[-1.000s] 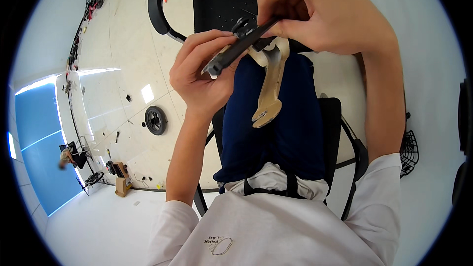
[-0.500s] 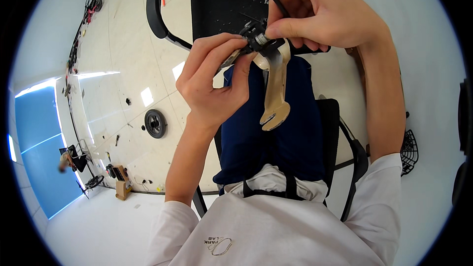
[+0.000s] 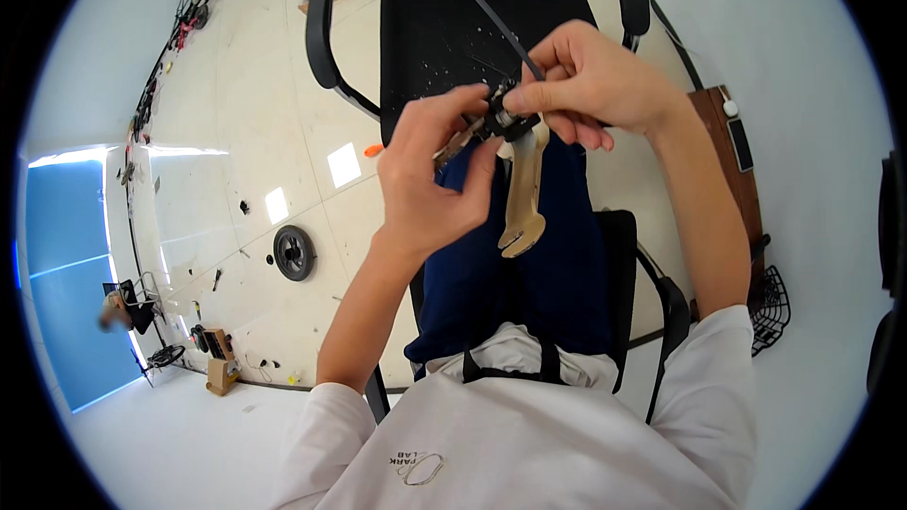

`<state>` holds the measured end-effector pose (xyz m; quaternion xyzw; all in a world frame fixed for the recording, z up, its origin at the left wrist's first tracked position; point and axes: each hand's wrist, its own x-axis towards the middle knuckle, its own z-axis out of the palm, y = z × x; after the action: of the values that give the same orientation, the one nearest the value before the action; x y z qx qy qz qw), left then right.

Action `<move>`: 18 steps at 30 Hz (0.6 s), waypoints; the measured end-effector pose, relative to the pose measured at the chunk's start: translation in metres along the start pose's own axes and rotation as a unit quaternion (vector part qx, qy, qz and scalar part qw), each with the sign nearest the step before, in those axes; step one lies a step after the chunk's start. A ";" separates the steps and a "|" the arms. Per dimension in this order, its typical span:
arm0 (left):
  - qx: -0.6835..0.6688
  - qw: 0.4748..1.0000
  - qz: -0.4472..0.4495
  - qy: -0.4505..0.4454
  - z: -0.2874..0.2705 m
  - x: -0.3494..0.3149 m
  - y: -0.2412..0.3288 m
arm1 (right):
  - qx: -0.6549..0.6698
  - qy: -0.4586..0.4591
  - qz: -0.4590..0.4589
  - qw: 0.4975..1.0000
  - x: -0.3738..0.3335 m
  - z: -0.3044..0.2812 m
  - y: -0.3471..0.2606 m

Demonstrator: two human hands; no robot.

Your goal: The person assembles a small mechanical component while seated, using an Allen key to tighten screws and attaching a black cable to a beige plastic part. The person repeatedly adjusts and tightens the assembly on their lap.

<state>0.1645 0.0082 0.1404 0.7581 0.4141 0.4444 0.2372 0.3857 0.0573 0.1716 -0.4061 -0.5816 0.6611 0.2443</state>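
Over my lap my left hand (image 3: pixel 436 165) is closed around one side of a small black-and-silver mechanism (image 3: pixel 498 115), thumb below and fingers on top. My right hand (image 3: pixel 590 85) is closed too, its thumb and forefinger pinching the silver cylindrical part on the other side. Below the mechanism hangs a beige fork leg (image 3: pixel 522 198) with a slotted, rounded end, above my dark blue trousers. From beside my right fingers a flat-looking black strip or cable (image 3: pixel 493 14) slants up over the seat; its lower end is hidden by the hand.
A black chair (image 3: pixel 430 47) with light specks on its seat faces me. On the floor at left lie a small black wheel (image 3: pixel 294 252), an orange item (image 3: pixel 374 150) and scattered small parts. At right a brown wooden surface (image 3: pixel 715 142) carries a phone (image 3: pixel 740 144), near a black wire basket (image 3: pixel 772 312).
Both hands and the mechanism have shifted slightly down and right in the picture. More of the facing chair, the strip and the wooden surface now shows. Both hands keep their hold.
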 end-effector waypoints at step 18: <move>0.044 0.992 0.075 0.090 0.015 0.007 -0.011 | -0.016 0.011 0.013 1.000 0.010 0.006 0.004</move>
<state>0.1750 0.0196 0.1282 0.7537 0.3946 0.5089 0.1312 0.3760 0.0606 0.1654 -0.4248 -0.5845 0.6499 0.2357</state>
